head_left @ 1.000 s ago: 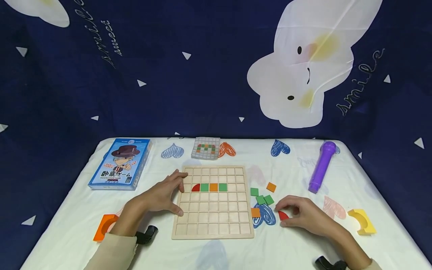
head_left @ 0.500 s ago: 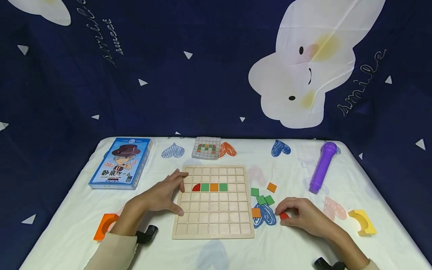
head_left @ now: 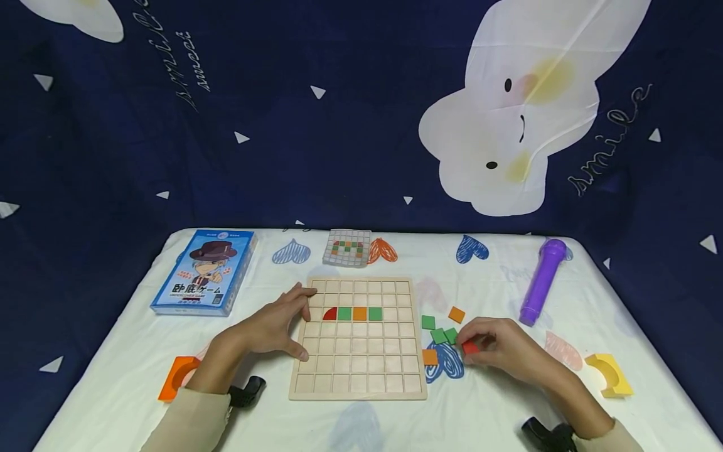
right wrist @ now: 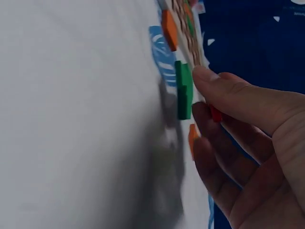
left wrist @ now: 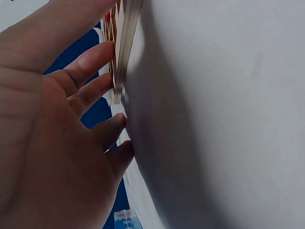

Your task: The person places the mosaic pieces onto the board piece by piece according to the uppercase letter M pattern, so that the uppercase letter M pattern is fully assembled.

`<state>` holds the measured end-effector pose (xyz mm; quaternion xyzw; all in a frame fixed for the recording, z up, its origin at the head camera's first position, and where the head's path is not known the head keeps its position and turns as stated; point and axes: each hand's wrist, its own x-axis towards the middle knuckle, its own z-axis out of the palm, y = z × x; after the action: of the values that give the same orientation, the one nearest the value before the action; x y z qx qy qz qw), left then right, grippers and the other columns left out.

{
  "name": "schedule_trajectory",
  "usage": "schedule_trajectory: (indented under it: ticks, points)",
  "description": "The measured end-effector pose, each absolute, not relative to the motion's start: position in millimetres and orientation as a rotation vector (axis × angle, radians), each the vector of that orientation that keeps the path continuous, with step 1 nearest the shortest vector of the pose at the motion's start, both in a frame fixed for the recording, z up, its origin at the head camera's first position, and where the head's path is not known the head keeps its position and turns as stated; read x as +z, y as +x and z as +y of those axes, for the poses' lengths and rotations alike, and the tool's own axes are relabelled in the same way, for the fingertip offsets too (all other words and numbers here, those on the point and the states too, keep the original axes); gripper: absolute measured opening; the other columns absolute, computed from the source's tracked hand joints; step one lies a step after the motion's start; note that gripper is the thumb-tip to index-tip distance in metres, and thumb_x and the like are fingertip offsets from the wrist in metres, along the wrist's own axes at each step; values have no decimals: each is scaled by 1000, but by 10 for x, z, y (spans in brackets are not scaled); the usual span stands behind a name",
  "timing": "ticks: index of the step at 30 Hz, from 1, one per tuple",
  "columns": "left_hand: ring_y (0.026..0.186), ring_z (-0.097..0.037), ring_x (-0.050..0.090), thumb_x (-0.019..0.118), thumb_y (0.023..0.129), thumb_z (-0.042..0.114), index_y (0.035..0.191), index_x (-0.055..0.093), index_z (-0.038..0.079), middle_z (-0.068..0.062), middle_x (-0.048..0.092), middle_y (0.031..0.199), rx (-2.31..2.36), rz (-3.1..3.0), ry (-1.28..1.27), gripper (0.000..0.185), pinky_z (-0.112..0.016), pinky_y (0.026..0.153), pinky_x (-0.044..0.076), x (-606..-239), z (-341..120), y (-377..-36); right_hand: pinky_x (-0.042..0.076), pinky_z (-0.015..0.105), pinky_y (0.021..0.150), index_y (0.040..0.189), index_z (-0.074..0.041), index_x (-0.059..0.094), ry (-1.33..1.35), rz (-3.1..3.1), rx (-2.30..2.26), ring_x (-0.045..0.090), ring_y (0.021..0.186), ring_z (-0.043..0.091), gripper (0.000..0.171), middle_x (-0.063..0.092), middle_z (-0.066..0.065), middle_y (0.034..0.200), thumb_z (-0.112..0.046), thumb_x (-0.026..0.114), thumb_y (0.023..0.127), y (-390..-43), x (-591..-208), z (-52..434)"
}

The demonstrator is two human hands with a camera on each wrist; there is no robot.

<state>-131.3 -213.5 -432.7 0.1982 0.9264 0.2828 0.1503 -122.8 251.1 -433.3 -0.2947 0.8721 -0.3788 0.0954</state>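
Head view, left to right: blue game box at far left of desk; left hand flat, fingers spread, bracing left edge of wooden grid board; row of red, green, orange, green tiles already set. Right of board, loose tiles, then right hand pinching a red piece just above the cloth. Likely step: pickup done, carry pending. Next move probably needs lifting clear of neighbouring tiles and aligning over an empty cell.
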Motion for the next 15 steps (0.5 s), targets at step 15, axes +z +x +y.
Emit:
schedule_trajectory:
  ticks: [15]
  points:
    - [160, -44, 13, 98, 59, 38, 96, 54, 19, -11, 35, 166, 797, 2664, 526, 60, -70, 121, 29, -4316, -2124, -1313, 57, 18, 74, 99, -13, 80, -855, 2575, -1261, 68, 94, -5, 18, 79, 6, 109, -17, 84, 82, -1445, -4339, 2117]
